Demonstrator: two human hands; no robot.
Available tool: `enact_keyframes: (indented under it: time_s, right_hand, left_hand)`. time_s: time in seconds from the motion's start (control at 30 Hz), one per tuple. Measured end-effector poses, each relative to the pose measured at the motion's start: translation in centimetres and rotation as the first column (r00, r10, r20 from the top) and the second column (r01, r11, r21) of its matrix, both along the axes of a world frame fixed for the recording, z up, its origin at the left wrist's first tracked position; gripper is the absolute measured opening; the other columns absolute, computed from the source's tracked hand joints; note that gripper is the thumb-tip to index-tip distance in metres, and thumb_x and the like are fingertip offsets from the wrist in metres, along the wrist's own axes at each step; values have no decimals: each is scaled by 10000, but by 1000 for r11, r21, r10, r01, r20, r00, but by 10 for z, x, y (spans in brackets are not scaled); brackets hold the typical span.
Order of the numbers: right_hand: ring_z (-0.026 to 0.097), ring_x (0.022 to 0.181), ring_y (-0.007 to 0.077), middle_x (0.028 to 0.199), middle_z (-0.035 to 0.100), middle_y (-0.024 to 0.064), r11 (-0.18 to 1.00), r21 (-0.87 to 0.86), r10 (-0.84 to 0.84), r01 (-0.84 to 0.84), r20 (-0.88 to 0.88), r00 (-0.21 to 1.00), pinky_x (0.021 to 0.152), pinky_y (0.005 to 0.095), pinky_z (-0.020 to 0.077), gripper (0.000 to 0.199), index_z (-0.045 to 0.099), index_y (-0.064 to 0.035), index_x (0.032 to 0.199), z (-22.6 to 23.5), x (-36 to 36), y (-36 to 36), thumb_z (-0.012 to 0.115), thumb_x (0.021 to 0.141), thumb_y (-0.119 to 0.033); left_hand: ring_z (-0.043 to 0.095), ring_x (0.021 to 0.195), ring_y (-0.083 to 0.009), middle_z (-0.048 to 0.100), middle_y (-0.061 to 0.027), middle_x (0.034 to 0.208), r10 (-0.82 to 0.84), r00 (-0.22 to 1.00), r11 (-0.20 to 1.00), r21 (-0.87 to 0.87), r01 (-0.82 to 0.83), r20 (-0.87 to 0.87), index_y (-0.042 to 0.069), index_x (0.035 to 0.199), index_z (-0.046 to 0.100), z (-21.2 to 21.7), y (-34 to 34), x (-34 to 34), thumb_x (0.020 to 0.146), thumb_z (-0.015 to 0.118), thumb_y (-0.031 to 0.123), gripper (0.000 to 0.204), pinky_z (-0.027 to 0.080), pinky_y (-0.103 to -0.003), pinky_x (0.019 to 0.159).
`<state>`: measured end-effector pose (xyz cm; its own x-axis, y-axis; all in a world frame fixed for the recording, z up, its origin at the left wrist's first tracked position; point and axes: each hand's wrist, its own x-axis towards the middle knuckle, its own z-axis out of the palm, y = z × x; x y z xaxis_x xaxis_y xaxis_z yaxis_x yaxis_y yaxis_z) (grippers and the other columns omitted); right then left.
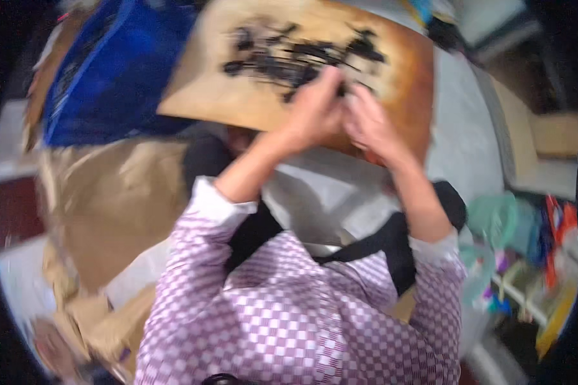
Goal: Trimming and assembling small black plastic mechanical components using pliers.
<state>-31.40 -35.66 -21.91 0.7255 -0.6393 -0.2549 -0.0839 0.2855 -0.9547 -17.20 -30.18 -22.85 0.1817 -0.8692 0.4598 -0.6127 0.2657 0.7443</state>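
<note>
No text, label, number or sign is readable.

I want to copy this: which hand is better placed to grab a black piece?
Probably the left hand: it looks nearer most black pieces on the board. The right hand is farther off. Blur hides what either holds.

Likely workshop: black parts [305,56] strewn across board [202,86].
</note>
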Motion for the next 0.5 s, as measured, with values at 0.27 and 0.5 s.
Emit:
enact_keyframes:
  time_s: [0.27, 0.5]
  right_hand:
    - [287, 388, 17, 538, 362, -58, 991, -111, 67, -69, -22, 998, 341, 175, 236, 279, 501, -88, 1062, 25, -44, -19, 416, 953, -330]
    - [302, 387, 29, 563, 392, -51, 976, -170, -158, 135, -133, 978, 334, 193, 244, 234, 544, -70, 1000, 7, -43, -39, 487, 921, -282]
  left_hand:
    - [529, 644, -171, 511, -102, 757, 548, 819, 832, -215, -511, 172, 48, 987, 500, 151, 155, 83, 792, 549, 63, 201, 450, -295, 579]
    - [593, 863, -382, 602, -219, 924, 685, 415, 325, 258, -910, 599, 76, 1120, 495, 218, 342, 230, 879, 524, 190, 268, 472, -405, 689]
